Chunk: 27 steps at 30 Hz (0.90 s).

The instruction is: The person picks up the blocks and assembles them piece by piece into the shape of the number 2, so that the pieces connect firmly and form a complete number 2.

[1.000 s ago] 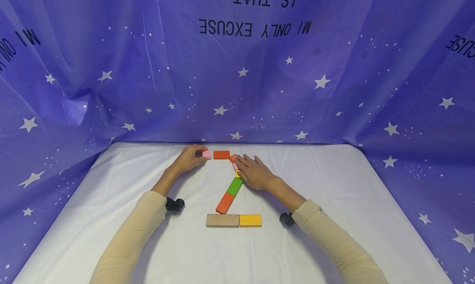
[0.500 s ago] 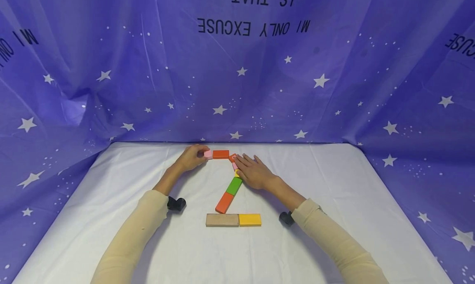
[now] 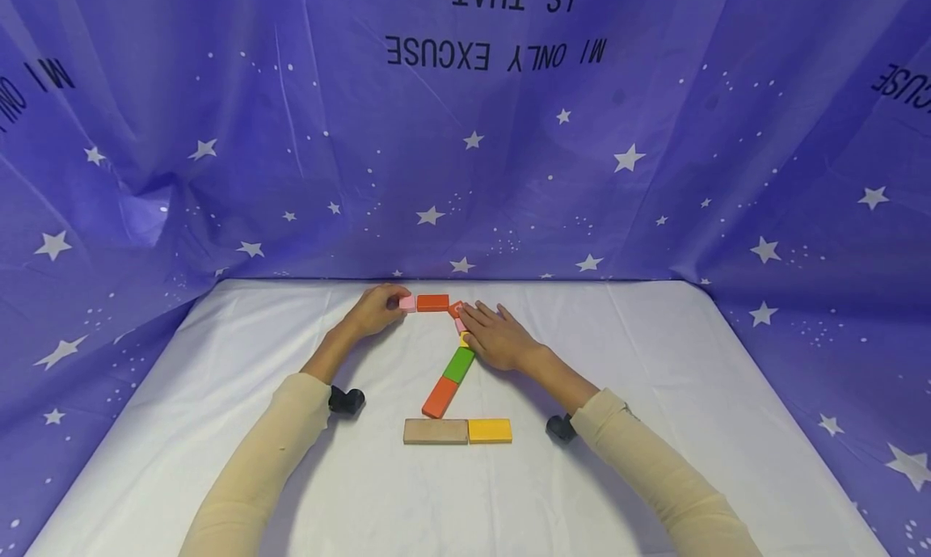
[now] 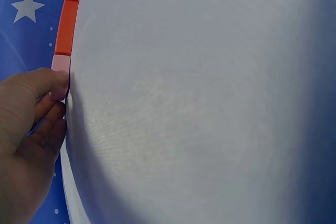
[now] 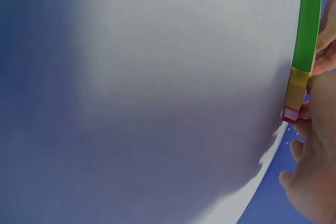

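At the far side of the white table my left hand [image 3: 376, 309] pinches a small pink block [image 3: 408, 304] between thumb and fingers. That block sits against the left end of a red block [image 3: 432, 303], and the left wrist view shows the pink block [image 4: 61, 63] touching it. My right hand [image 3: 502, 340] lies with fingers extended along the bend of the row. Its fingers rest at a small orange-red block [image 3: 456, 309], a small pink block [image 3: 461, 325] and a small yellow block [image 3: 464, 339], partly covering them.
Slanting down from the yellow block are a green block [image 3: 459, 365] and an orange-red block [image 3: 440, 398]. Nearer lie a tan wooden block [image 3: 436, 432] and a yellow block [image 3: 490, 431], end to end. A purple star-patterned curtain [image 3: 465, 169] hangs behind the white table [image 3: 618, 492].
My left hand has moved slightly right, bringing the pink block from a small gap up against the red block. The right hand has stayed in place.
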Each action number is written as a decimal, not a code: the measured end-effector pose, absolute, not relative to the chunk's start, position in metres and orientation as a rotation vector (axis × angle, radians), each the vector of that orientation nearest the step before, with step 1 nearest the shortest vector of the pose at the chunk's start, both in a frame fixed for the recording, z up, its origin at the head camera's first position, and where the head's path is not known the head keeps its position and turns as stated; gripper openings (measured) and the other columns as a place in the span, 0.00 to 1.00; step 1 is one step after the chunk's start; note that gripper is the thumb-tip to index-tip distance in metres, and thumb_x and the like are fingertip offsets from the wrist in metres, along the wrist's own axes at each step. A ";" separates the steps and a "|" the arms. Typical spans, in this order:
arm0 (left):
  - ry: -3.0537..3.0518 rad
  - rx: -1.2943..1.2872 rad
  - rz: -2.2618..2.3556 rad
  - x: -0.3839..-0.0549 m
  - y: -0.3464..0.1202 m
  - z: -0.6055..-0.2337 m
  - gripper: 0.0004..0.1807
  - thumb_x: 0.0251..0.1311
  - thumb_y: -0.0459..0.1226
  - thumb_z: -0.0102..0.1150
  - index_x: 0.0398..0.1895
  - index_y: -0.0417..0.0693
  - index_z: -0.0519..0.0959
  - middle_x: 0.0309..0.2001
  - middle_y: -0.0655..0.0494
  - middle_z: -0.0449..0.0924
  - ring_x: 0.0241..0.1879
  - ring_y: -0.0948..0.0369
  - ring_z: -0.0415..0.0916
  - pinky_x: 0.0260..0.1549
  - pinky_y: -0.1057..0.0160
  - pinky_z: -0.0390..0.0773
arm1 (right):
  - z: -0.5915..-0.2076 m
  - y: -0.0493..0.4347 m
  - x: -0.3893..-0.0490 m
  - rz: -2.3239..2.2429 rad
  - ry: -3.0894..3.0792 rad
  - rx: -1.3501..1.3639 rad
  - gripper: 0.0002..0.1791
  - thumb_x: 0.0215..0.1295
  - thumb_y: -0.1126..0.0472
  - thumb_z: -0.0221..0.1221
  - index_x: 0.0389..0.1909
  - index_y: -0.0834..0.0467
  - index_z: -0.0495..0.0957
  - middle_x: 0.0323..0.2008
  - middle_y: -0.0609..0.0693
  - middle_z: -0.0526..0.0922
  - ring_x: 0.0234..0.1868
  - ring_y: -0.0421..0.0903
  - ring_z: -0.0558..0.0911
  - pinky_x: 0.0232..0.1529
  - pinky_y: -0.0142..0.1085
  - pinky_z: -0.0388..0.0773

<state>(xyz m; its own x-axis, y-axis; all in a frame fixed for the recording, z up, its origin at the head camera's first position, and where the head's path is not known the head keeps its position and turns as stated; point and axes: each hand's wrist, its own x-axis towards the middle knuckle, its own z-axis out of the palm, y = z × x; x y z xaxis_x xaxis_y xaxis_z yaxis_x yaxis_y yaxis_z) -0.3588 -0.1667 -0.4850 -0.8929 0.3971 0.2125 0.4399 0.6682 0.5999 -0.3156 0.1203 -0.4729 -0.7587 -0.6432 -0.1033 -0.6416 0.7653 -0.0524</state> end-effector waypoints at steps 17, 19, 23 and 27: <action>-2.790 -0.707 -1.060 -0.361 -0.167 -0.490 0.20 0.58 0.27 0.63 0.55 0.29 0.78 0.49 0.37 0.80 0.49 0.46 0.75 0.53 0.48 0.74 | -0.476 0.121 -0.315 -0.083 2.859 -1.048 0.32 0.82 0.48 0.37 0.80 0.56 0.49 0.78 0.52 0.51 0.78 0.53 0.49 0.74 0.56 0.45; -2.797 -0.702 -1.052 -0.361 -0.167 -0.489 0.21 0.58 0.27 0.63 0.56 0.29 0.78 0.49 0.37 0.79 0.49 0.46 0.75 0.53 0.47 0.74 | -0.476 0.121 -0.315 -0.088 2.857 -1.041 0.32 0.82 0.48 0.37 0.80 0.56 0.49 0.78 0.51 0.50 0.78 0.53 0.48 0.74 0.55 0.45; -2.818 -0.693 -1.046 -0.359 -0.166 -0.488 0.23 0.59 0.28 0.64 0.58 0.28 0.77 0.49 0.37 0.79 0.48 0.46 0.75 0.53 0.48 0.74 | -0.476 0.121 -0.315 -0.078 2.854 -1.036 0.32 0.82 0.48 0.37 0.80 0.55 0.47 0.79 0.50 0.49 0.78 0.52 0.47 0.74 0.55 0.44; -2.831 -0.688 -1.052 -0.358 -0.166 -0.486 0.25 0.60 0.30 0.64 0.60 0.27 0.75 0.50 0.36 0.78 0.51 0.44 0.75 0.55 0.47 0.73 | -0.477 0.122 -0.316 -0.088 2.853 -1.044 0.32 0.82 0.48 0.36 0.80 0.56 0.47 0.79 0.51 0.48 0.78 0.53 0.47 0.74 0.54 0.44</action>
